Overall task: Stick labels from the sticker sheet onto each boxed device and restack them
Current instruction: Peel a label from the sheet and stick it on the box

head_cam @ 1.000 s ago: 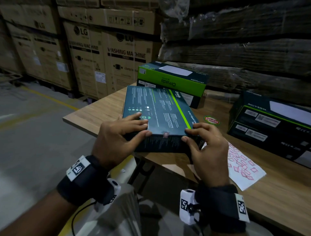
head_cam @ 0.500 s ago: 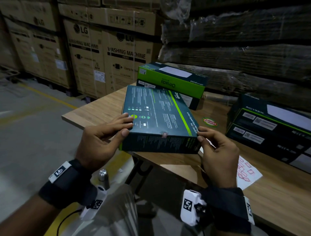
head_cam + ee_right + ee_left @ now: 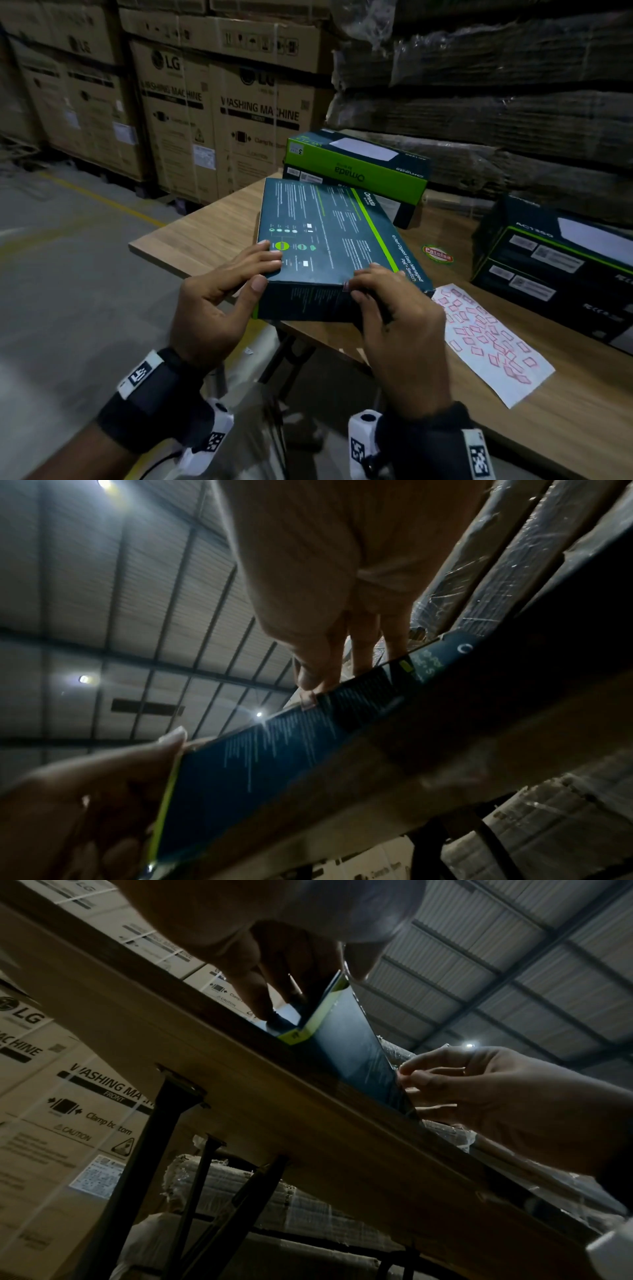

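Head view: the left hand (image 3: 219, 308) grips the near-left corner of the box (image 3: 329, 236), fingers (image 3: 263, 258) laid flat on its top face, thumb against the near side wall. The right hand (image 3: 394, 308) sits at the near-right part of the same box, fingertips (image 3: 368, 274) curled over the top edge and thumb on the side wall, pressing a small red label (image 3: 346, 285) that wraps that edge. The box lies on the table (image 3: 205, 236) w/ its near side at the table's front edge, printed face up, green stripe running away from the hands.

Right wrist view: the label (image 3: 307, 700) shows just under the thumb tip, folded over the box (image 3: 274, 753) edge; the left hand (image 3: 85, 791) holds the far end.

Left wrist view: seen from below the table (image 3: 240, 1096), the left hand (image 3: 260, 961) clamps one box (image 3: 349, 1042) corner, the right hand (image 3: 496, 1091) is at the other end.

Just right of the right hand lies the sticker sheet (image 3: 489, 342), flat, many red labels left on it. Beyond that, further right, is a dark box stack (image 3: 555, 267). Ahead of both hands, behind the held box, sits a green-sided box (image 3: 356, 164) atop another. A round sticker (image 3: 437, 254) is on the table btw. the held box and the right stack. Washing machine cartons (image 3: 212, 113) stand behind, left of the table.
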{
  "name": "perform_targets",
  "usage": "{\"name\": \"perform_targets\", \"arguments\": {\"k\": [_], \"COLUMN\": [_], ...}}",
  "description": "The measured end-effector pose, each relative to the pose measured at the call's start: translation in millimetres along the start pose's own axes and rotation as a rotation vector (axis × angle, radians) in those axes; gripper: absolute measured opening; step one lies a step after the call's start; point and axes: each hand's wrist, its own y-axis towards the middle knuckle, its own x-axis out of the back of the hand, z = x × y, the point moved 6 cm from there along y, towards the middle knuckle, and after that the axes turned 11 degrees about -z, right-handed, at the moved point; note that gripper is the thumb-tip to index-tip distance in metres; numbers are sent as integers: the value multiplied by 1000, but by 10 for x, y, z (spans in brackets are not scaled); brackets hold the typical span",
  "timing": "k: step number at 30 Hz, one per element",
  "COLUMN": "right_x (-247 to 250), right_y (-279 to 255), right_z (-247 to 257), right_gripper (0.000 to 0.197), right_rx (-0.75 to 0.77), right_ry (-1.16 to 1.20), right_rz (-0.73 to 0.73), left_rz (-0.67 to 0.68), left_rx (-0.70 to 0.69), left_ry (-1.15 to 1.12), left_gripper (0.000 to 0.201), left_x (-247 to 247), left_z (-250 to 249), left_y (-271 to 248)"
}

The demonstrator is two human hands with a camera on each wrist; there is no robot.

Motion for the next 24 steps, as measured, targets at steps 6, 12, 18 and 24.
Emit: {"name": "perform_targets", "arguments": {"k": [6,12,18,24], "right_x": [31,-14,-8,-38], "right_y": [-22,-87,-66,-72], "right_z": [60,43,57,52], "right_gripper": [13,17,18,22], "right_rx": [54,71,60,53], "right_ry": [-37,-72,-84,-102], "right_rz": [-90,-47,-50,-24], "left_rz": [12,7,6,4], "left_rx": [-13,-11,-5,-9], "left_ry": [2,7,6,10], "left_gripper": [28,29,29,29], "left_x": [21,14,14,9], "left_z": [-2,-13,-11,-16], "left_y": [28,25,26,25]}}
